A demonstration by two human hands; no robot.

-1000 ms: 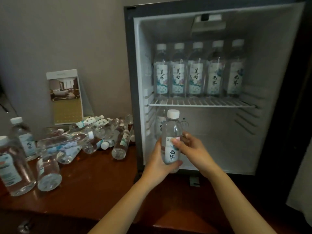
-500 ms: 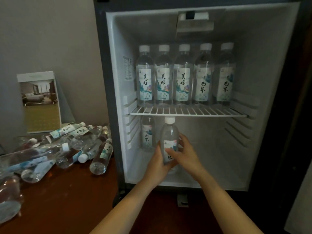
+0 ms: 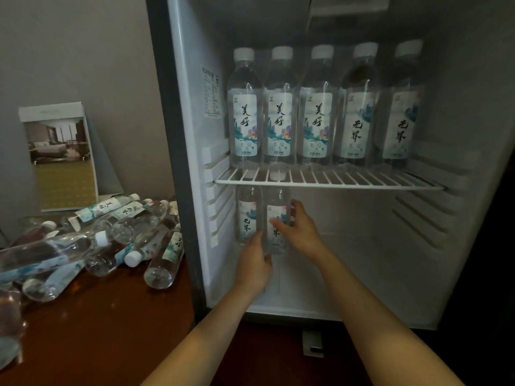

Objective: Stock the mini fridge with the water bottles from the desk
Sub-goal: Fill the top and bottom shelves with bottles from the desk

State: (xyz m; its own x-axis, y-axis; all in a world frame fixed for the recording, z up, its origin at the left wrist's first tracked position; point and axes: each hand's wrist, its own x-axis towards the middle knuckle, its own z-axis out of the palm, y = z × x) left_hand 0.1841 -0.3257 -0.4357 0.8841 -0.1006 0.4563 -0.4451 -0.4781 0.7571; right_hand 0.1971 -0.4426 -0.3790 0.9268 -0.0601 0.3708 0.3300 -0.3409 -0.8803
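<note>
— Where's the bottle [image 3: 277, 218]?
— Moved in under the wire shelf [image 3: 334, 181], beside the lone bottle [image 3: 246, 215]; left hand [image 3: 253, 263] and right hand [image 3: 301, 232] both wrapped round it.
— So?
— Nearly placed; the bench pile [image 3: 111, 240] waits.

Held bottle [image 3: 277, 218]: base hidden behind left hand [image 3: 252, 263]; cap partly masked by wire shelf [image 3: 328, 181]. Mini fridge [image 3: 459, 246]: top cut off, 12 o'clock. Wall sticker [image 3: 211, 96]: print unreadably small. Surface bottle [image 3: 8, 330], 8 o'clock: cropped, blurred.
</note>
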